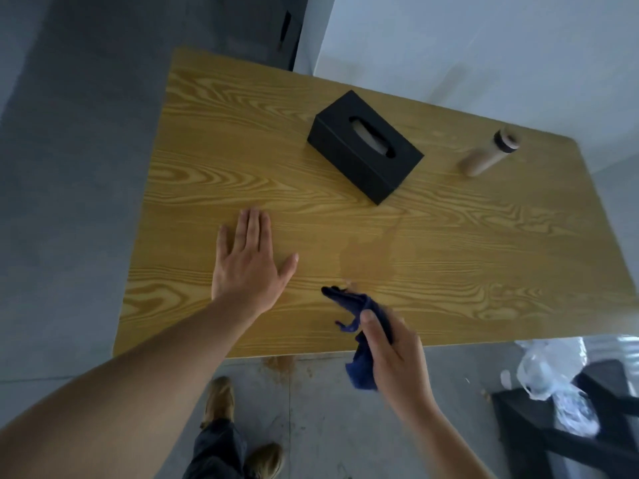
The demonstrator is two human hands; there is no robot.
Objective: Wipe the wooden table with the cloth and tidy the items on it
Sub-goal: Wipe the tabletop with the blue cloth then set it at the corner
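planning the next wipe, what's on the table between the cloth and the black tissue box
Only a damp smear on bare wood, seen in the head view, between the blue cloth and the tissue box.

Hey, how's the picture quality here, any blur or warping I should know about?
Head view: the wide lens bows the wooden table edges; the right hand and blue cloth smear with motion; the bottle looks soft; light is dim and even, without glare.
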